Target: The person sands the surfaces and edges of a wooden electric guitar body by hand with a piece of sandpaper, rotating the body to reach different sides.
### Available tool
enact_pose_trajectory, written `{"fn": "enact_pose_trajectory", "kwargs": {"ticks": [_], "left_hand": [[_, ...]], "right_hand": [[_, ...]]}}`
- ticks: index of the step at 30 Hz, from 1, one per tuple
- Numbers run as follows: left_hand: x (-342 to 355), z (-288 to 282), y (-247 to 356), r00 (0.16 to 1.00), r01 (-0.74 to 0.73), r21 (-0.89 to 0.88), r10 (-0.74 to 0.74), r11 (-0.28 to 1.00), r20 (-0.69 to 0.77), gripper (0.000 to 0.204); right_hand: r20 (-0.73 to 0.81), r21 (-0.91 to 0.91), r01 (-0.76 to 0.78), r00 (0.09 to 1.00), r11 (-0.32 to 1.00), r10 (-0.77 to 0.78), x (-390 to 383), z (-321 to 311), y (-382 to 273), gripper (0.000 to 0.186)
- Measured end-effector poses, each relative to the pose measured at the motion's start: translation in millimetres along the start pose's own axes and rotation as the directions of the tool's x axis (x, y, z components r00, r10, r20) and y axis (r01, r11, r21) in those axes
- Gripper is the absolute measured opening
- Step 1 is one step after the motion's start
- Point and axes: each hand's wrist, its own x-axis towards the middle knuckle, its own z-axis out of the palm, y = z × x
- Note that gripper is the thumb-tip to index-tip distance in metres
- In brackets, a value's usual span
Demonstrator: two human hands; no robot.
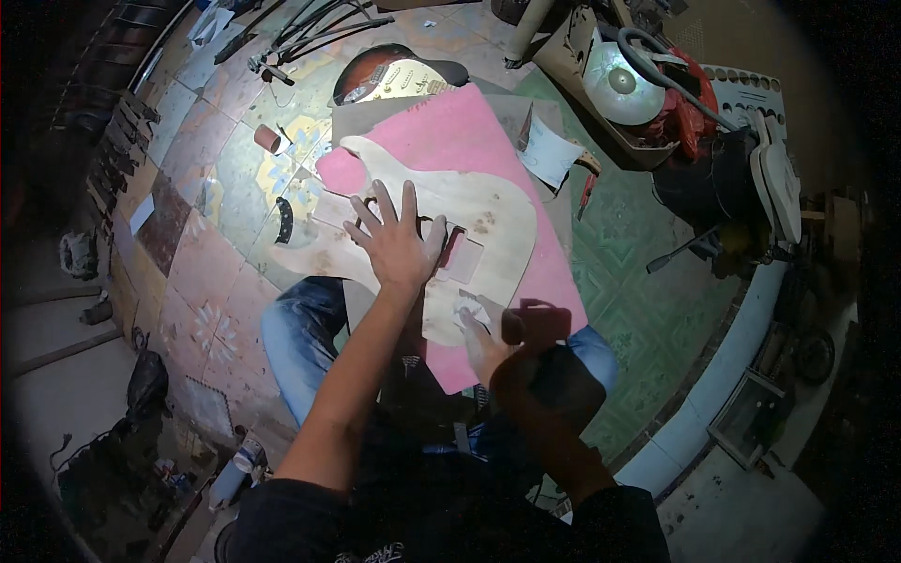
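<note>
Body (502, 202), pale wood, is located at the centre of the frame, laid flat over a pink sheet (554, 281) above the lap. Its long axis is judged to be set on a shallow slant, from the horns at centre left toward the rounded end at centre right; the whole is placed just beyond the wrists, toward the top of the frame.

Left hand (394, 242) is laid palm down across the middle of the body, fingers spread and pointed toward the upper left; nothing is seen gripped by it. A rectangular cavity (462, 258) is left uncovered just to its right.

Right hand (483, 342) is placed at the lower edge of the body, nearer the rounded end. Its fingers are curled over a pale piece (466, 305); whether this is pinched or only pressed down cannot be told, as the hand is partly shadowed.

The key relation is judged to be this: the middle is covered by the left hand, the lower edge is reached by the right, and the upper edge of the rounded end is left free of both.

A sunburst guitar (375, 66) is noted at top centre, apart from both hands.
</note>
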Motion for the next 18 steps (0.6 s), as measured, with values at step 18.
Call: {"fn": "enact_pose_trajectory", "kwargs": {"ticks": [18], "left_hand": [[-3,5,5,0.997,-0.027,-0.003,0.027,1.0,-0.076,0.075]], "right_hand": [[-0.413,-0.146,-0.23,0.898,0.962,0.152,89,15,46,0.045]]}}
